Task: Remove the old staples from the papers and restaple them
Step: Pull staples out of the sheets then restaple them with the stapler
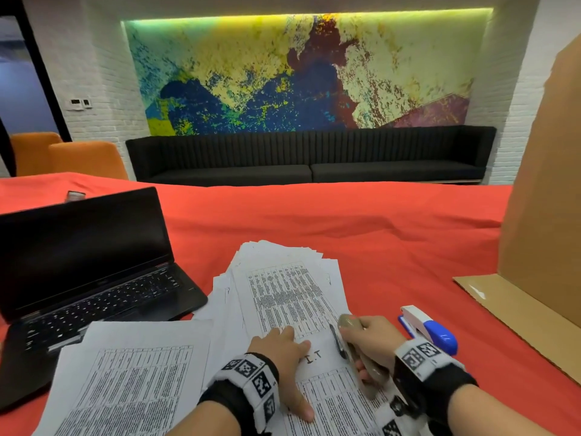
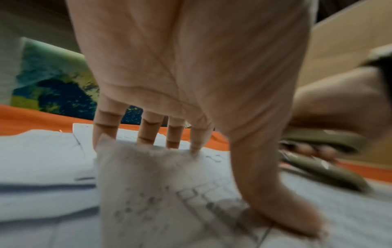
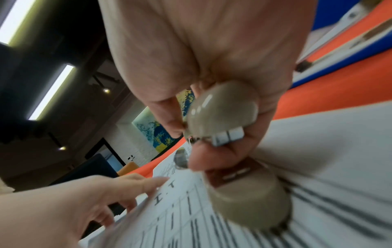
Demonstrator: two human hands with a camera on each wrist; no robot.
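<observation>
Left hand (image 1: 284, 357) lies flat, fingers straight and spread, pressing the top sheet of the papers (image 1: 292, 297); right hand (image 1: 371, 341) just beside it to the right, fingers curled round a grey-beige stapler (image 1: 358, 350) whose nose points away and slightly left over the sheet's right margin. Stapled set runs lengthwise away from both hands, and the right hand is the nearer to that edge; whether the stapler's mouth has the paper between it cannot be told. Blue and white stapler (image 1: 429, 328) sits untouched on the red surface (image 1: 377, 221), just right of the right hand.
</observation>
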